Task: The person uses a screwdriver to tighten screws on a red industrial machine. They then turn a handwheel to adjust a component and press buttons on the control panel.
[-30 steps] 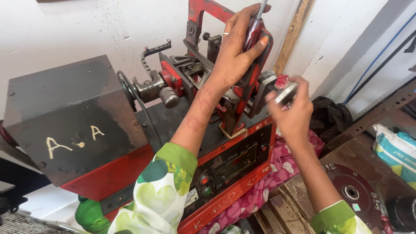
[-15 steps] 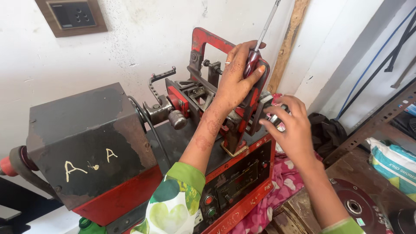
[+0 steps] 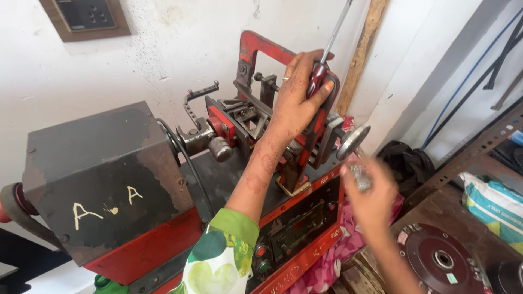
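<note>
The person's left hand is closed around the dark red handle of a screwdriver, whose steel shaft points up and to the right past the top edge of the view; the same hand presses the handle against the red frame of the machine, thumb on the frame's right side. The right hand is blurred, lower and to the right, just below the round metal handwheel at the machine's right end; its fingers curl around a small shiny metal piece, though how tightly cannot be told. The machine has a dark grey housing on its left part and a red front panel with buttons below the left forearm. A pink patterned cloth lies under the panel, and a dark red disc rests near the right hand at the lower right.
</note>
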Demonstrator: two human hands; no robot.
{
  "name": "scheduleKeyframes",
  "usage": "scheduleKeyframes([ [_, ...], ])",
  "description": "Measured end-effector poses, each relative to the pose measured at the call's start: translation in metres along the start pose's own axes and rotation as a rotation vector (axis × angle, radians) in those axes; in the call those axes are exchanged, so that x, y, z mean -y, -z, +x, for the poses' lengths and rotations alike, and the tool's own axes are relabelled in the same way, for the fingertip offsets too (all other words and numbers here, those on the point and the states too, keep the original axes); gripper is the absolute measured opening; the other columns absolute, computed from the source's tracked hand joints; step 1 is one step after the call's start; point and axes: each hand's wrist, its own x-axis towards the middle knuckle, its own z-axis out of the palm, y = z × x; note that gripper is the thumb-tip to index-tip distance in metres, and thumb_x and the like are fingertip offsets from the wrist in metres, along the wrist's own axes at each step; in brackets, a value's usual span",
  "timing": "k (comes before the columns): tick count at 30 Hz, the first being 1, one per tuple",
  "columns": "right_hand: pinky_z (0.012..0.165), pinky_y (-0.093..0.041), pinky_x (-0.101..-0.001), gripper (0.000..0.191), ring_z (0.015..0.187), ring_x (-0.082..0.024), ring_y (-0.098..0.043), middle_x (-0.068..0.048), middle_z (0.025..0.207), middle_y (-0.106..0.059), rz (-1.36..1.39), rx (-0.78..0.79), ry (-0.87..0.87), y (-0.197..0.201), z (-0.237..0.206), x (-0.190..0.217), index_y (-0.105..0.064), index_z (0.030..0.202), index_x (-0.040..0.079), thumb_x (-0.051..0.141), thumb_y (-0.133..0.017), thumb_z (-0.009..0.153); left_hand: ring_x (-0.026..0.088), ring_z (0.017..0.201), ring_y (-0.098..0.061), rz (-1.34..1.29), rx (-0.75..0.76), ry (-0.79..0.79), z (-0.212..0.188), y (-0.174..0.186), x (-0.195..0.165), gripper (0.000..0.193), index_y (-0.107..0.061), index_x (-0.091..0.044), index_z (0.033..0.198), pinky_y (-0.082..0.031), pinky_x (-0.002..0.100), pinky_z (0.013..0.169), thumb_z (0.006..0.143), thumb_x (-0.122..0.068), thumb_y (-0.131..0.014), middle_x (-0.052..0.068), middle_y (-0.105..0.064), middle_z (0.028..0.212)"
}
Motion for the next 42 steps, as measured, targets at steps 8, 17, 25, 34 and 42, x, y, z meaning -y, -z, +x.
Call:
scheduleKeyframes([
  [8,0.109,-0.046,-0.0491,0.011,0.128,-0.036,-0.053,-0.015,0.128,-0.058,-0.300,0.023,0.478,-0.020,0.058,-0.013,-0.065,0.107,0.005,0.015,-0.058,0.106,0.037,0.141,-0.050,0.074,-0.024,0.019,-0.002,-0.001,-0.005,0.052,-0.050,-0.014,0.143,-0.042,0.047,0.116,0.097,-0.025,-0.071,0.015,-0.055,0.144],
  [17,0.085,-0.055,-0.0419,0.031,0.095,-0.027,-0.067,-0.012,0.113,-0.063,1.102,0.431,-0.973,-0.020,0.024,-0.037,-0.064,0.111,0.006,0.029,-0.044,0.111,0.035,0.129,-0.060,0.026,-0.043,-0.036,-0.003,0.001,-0.012,0.045,-0.053,-0.012,0.141,-0.049,0.046,0.109,0.099,-0.020,-0.069,0.013,-0.059,0.135],
  [25,0.081,-0.059,-0.0391,0.022,0.092,-0.025,-0.074,-0.009,0.114,-0.069,0.436,0.439,-0.270,0.012,0.033,0.040,-0.070,0.108,0.008,0.026,-0.061,0.100,0.033,0.128,-0.059,0.018,-0.016,-0.019,-0.001,0.005,-0.017,0.042,-0.055,-0.012,0.136,-0.048,0.044,0.107,0.097,-0.017,-0.069,0.012,-0.059,0.130],
  [34,0.090,-0.051,-0.0388,0.029,0.101,-0.029,-0.063,-0.017,0.112,-0.064,0.142,0.029,0.172,-0.022,0.066,-0.040,-0.057,0.124,-0.002,0.019,-0.042,0.111,0.033,0.125,-0.061,0.041,-0.045,-0.012,0.000,0.005,-0.020,0.043,-0.055,-0.011,0.135,-0.048,0.044,0.107,0.096,-0.018,-0.070,0.010,-0.061,0.127],
  [42,0.062,-0.057,-0.0362,0.014,0.070,-0.024,-0.072,-0.011,0.078,-0.070,0.124,0.416,0.196,-0.024,-0.058,0.024,-0.069,0.094,0.000,-0.001,-0.075,0.082,0.030,0.124,-0.062,0.019,-0.019,0.002,0.001,0.007,-0.022,0.038,-0.058,-0.013,0.130,-0.047,0.045,0.107,0.095,-0.020,-0.071,0.009,-0.061,0.128],
])
